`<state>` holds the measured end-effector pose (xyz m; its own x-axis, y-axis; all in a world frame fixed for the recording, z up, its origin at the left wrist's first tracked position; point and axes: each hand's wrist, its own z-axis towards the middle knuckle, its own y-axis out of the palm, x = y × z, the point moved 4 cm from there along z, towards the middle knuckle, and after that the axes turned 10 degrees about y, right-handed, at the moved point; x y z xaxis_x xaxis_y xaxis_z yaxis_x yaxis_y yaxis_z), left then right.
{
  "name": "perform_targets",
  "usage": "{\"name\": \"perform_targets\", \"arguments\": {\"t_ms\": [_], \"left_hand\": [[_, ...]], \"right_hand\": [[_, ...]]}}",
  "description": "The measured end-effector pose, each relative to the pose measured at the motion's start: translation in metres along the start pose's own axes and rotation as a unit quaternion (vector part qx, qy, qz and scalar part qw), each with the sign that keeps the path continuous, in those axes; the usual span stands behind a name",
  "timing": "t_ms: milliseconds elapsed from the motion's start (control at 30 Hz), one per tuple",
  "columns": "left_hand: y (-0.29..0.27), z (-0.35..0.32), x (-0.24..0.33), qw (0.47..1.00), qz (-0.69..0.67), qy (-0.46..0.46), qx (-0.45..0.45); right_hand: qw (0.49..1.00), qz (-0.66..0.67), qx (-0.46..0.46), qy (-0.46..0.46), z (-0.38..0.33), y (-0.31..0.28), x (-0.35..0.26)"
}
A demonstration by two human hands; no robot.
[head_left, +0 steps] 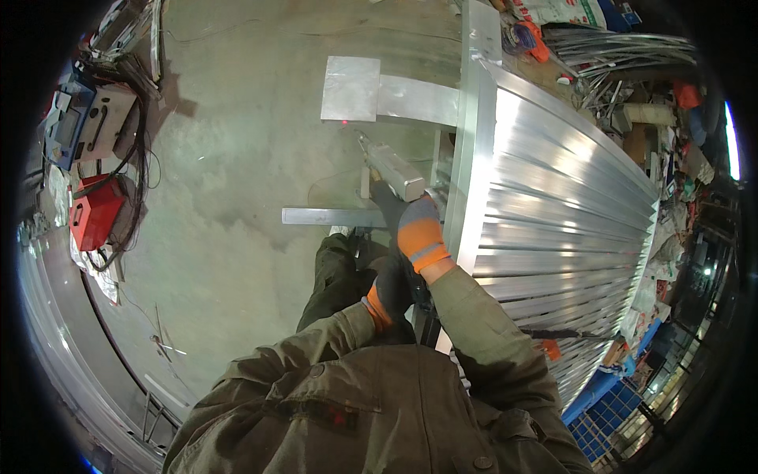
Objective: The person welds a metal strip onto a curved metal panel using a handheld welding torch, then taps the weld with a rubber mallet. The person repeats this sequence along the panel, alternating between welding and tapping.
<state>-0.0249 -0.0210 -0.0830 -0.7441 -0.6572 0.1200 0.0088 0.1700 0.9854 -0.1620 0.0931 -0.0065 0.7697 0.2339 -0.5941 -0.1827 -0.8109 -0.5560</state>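
My right hand (pixel 418 231), in an orange and black glove, is closed around a silver handheld welding gun (pixel 401 174). The gun's narrow nozzle points up and left toward a square metal plate (pixel 350 88), and a red light dot shows at that plate's lower edge. My left hand (pixel 394 286), gloved alike, is closed lower down near my body, on something dark that I cannot make out. The plate sits at the end of a flat metal bar (pixel 418 98) that juts left from a long aluminium frame (pixel 476 150). Nearer me, another bar (pixel 328 216) also sticks out left.
A ribbed aluminium panel (pixel 564 213) fills the right side, with piled metal strips (pixel 632 49) beyond it. Left, a red box (pixel 96 213) and a blue-framed machine (pixel 73 126) stand beside dark cables. Thin scraps (pixel 164 344) lie on the concrete floor (pixel 229 158).
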Motion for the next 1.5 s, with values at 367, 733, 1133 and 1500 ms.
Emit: {"name": "perform_targets", "arguments": {"t_ms": [367,733,1133,1500], "left_hand": [[0.011,0.035,0.007,0.97,-0.086,-0.077,0.216],[0.011,0.045,0.011,0.981,-0.101,-0.058,0.157],[0.014,0.048,0.016,0.98,-0.087,-0.072,0.163],[-0.011,0.026,0.003,0.994,0.063,-0.072,0.047]], "right_hand": [[0.994,-0.052,0.077,-0.051,0.023,0.01,0.009],[0.774,-0.6,-0.003,-0.202,0.052,0.026,0.067],[0.815,-0.541,0.033,-0.207,0.031,0.011,0.012],[0.837,-0.521,0.035,-0.166,0.034,0.012,0.028]]}}
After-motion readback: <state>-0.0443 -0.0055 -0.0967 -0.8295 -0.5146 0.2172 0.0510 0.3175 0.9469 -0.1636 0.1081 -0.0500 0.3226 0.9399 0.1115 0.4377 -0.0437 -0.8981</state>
